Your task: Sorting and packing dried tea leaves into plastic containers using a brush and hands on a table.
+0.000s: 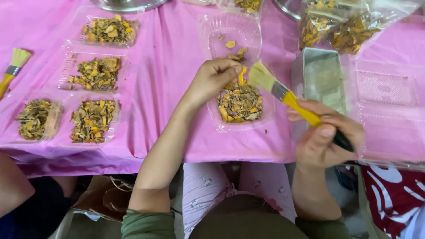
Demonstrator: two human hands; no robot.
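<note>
1. Head view: the left hand (215,79) pinches a small orange chip (241,76) between thumb and fingers, right over a clear plastic tray (240,104) filled with dried yellow-brown pieces.
2. The right hand (326,135) is closed around the yellow and black handle of a paintbrush (287,98); its pale bristles point at the pinched chip, just beside the left fingertips.
3. Beyond the left hand lies the tray's open lid (230,33), holding only a few loose chips.
4. Far to the left of the left hand sit four filled trays (95,73) and a second brush (12,66) on the pink tablecloth (164,57).
5. Beyond the right hand stands a metal tin (323,77); further out, a clear bag (349,24) holds more dried pieces.
6. To the right of the right hand lies an empty clear tray (389,110).
</note>
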